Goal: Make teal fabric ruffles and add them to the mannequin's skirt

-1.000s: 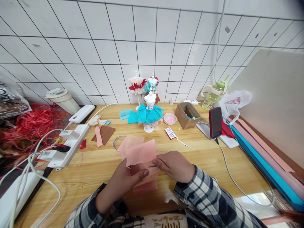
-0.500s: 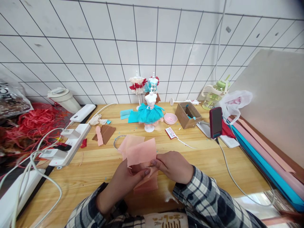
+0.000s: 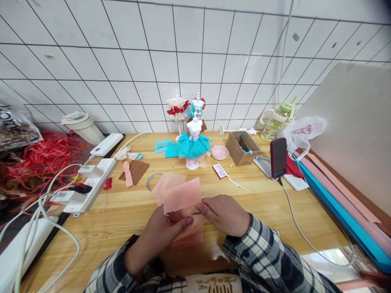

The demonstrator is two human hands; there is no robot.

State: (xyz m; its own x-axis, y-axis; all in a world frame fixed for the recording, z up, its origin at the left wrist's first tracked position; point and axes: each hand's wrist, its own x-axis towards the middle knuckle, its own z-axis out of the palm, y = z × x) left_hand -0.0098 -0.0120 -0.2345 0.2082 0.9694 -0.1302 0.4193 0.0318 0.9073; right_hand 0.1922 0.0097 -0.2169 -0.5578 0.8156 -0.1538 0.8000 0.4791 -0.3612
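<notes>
Near the table's front edge, my left hand (image 3: 161, 228) is closed on a sheet of pink crepe paper (image 3: 183, 196), its thumb laid over the lower part. My right hand (image 3: 224, 213) pinches the same paper at its right edge between thumb and fingers. More pink paper (image 3: 187, 238) hangs or lies below my hands, and a lighter pink piece (image 3: 171, 181) is behind the held sheet, beside a silvery wire ring (image 3: 149, 182). Beyond them stands a small white mannequin (image 3: 194, 127) in a turquoise paper skirt (image 3: 194, 145).
Two more dressed mannequins (image 3: 177, 110) stand behind. A pink bowl (image 3: 219, 152), a cardboard box (image 3: 242, 147) and an upright phone (image 3: 278, 158) are to the right. A power strip (image 3: 91, 187) with cables lies left, by red shredded paper (image 3: 51, 154).
My hands and the pink paper have barely moved; the right hand's thumb and fingers have shifted very slightly at the paper's edge.
</notes>
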